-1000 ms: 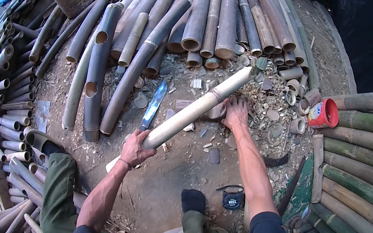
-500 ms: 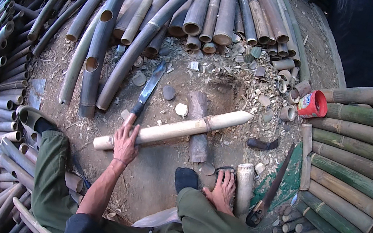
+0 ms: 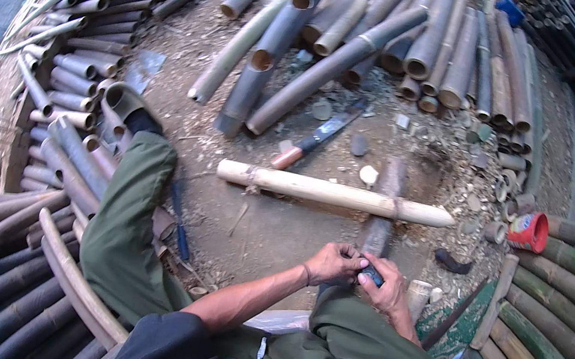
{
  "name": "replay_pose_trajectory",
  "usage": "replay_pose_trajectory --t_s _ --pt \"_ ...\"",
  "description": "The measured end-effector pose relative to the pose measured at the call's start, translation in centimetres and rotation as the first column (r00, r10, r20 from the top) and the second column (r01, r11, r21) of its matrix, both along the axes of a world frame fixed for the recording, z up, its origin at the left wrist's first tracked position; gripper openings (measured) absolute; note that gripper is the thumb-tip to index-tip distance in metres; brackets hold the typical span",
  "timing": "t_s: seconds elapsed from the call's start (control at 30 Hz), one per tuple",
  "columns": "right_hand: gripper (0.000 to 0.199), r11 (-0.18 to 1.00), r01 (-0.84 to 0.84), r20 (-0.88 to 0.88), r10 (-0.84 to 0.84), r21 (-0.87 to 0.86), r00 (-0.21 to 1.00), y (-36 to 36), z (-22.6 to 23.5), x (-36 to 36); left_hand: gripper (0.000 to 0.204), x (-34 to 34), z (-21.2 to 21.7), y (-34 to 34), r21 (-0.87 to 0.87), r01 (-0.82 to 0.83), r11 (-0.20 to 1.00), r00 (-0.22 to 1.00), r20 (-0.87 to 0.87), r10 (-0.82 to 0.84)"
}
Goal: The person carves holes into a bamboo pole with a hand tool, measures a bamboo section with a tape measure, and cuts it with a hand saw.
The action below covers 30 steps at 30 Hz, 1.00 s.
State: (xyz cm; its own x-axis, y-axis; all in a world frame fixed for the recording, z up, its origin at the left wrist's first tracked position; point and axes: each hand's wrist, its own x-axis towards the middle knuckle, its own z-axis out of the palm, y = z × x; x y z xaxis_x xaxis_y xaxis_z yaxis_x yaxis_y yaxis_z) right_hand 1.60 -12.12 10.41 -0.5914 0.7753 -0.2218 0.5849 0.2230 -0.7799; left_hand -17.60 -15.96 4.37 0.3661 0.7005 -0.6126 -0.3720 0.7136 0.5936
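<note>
Tape measure (image 3: 373,274), now lifted, right fingers (image 3: 391,274) gripping, left fingers (image 3: 345,254) pinching its edge, pale pole (image 3: 309,188) released

Dirt floor (image 3: 279,228) with bamboo (image 3: 336,71), knife (image 3: 322,132)

Both forearms (image 3: 249,293) angle inward, the left grip (image 3: 336,264) and right grip (image 3: 385,289) close together, fingers (image 3: 348,251) curled.

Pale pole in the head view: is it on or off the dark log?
On: the pale pole lies across the dark log, which shows on both sides of it.
</note>
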Motion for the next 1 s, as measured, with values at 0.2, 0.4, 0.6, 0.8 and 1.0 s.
replay_pose_trajectory --t_s 0.2,0.4,0.6,0.8,1.0 --pt "0.056 0.945 -0.14 0.422 0.002 0.296 0.906 4.7 0.7 -4.9 0.023 -12.3 -3.8 -1.2 0.098 -0.305 0.947 0.938 -0.139 0.316" --pt "0.053 0.856 -0.123 0.516 -0.183 0.503 0.837 14.7 1.0 7.8 0.03 -28.3 -11.1 -2.4 0.236 -0.838 0.492 0.292 -0.568 0.77" --pt "0.054 0.876 -0.14 0.592 -0.187 0.461 0.784 22.9 -2.2 14.2 0.028 -27.1 -15.6 2.3 0.157 -0.828 0.538 0.263 -0.74 0.62" --pt "0.054 0.928 -0.039 0.598 -0.207 0.371 0.775 26.0 -2.5 17.0 0.039 -25.9 -17.2 3.8 0.129 -0.772 0.623 0.375 -0.698 0.609" --pt "0.058 0.948 -0.041 0.694 -0.201 0.316 0.692 27.6 -3.3 19.8 0.047 -24.7 -16.5 5.2 0.118 -0.748 0.653 0.389 -0.72 0.575"
